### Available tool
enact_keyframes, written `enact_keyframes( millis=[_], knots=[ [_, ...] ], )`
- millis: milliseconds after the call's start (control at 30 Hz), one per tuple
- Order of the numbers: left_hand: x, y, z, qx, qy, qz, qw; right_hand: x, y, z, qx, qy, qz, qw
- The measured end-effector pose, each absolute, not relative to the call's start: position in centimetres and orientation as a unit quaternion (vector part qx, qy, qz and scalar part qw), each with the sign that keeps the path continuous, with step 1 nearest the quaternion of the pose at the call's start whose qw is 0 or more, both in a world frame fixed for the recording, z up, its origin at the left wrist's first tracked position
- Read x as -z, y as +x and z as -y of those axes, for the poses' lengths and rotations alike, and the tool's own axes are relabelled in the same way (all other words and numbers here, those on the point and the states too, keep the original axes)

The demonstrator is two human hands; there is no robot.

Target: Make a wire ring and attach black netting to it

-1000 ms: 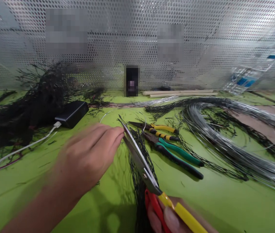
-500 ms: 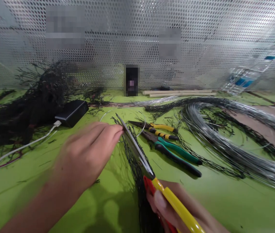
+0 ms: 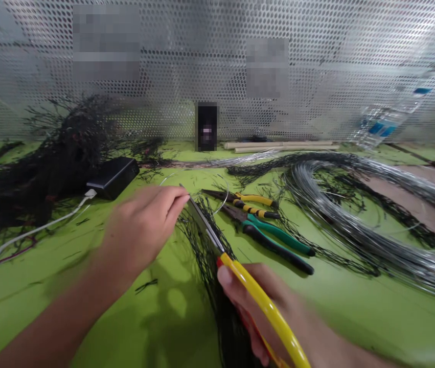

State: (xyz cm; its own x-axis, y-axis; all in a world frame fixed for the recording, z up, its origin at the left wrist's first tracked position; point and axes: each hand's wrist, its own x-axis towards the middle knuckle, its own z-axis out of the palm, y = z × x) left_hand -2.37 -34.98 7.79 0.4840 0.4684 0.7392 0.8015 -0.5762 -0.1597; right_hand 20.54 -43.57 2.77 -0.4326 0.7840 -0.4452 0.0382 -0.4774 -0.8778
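Note:
My left hand [image 3: 152, 220] is pinched closed, its fingertips beside the scissors' tip. What lies between those fingers is hidden. My right hand [image 3: 255, 291] grips a pair of scissors [image 3: 207, 230] by its yellow and red handles. The blades point up and left, looking close together. Beneath them a bundle of black netting [image 3: 204, 263] runs toward the near edge of the view. A thin clear wire loop [image 3: 225, 186] curves behind the blades. To the right lie green-and-black pliers [image 3: 267, 237] and yellow-and-black pliers [image 3: 248, 202].
A large coil of silvery wire [image 3: 317, 209] occupies the right side. Black netting [image 3: 75, 143] is heaped at the left, next to a black box [image 3: 113, 178] with a white cable. A plastic bottle [image 3: 382, 125] leans against the perforated metal panel [image 3: 179, 66].
My left hand has drawn slightly left and up. My right hand and the scissors have shifted left, with the blades lying lower. A small black scrap now shows below my left wrist.

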Motion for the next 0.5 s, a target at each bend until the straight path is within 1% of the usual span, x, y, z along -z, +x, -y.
enact_keyframes(
  millis=[67, 100, 167, 267, 300, 400, 433, 467, 500],
  knots=[
    [-7.6, -3.0, 34.0, 0.340, -0.813, 0.396, 0.258, -3.5, 20.1, 42.8, -0.728, -0.501, 0.400, 0.243],
    [-7.6, -3.5, 33.4, 0.349, -0.801, 0.410, 0.262, -3.5, 19.8, 42.5, -0.736, -0.486, 0.401, 0.247],
    [-7.8, -4.8, 32.4, 0.354, -0.767, 0.468, 0.261, -3.4, 19.5, 42.0, -0.752, -0.422, 0.421, 0.282],
    [-7.9, -7.0, 30.9, 0.300, -0.730, 0.558, 0.256, -3.9, 20.0, 41.6, -0.751, -0.326, 0.452, 0.353],
    [-7.8, -7.6, 30.4, 0.285, -0.727, 0.570, 0.256, -4.6, 20.6, 41.5, -0.744, -0.312, 0.459, 0.371],
    [-7.1, -9.4, 29.1, 0.255, -0.720, 0.592, 0.256, -7.7, 24.3, 41.4, -0.709, -0.351, 0.482, 0.377],
    [-6.8, -10.0, 28.8, 0.249, -0.720, 0.595, 0.255, -8.8, 26.2, 41.2, -0.630, -0.420, 0.539, 0.369],
    [-6.5, -10.5, 28.5, 0.246, -0.722, 0.596, 0.252, -9.8, 28.4, 40.8, -0.498, -0.508, 0.597, 0.370],
    [-6.1, -11.0, 28.3, 0.245, -0.726, 0.593, 0.248, -10.6, 30.7, 40.3, -0.339, -0.595, 0.647, 0.336]
  ],
)
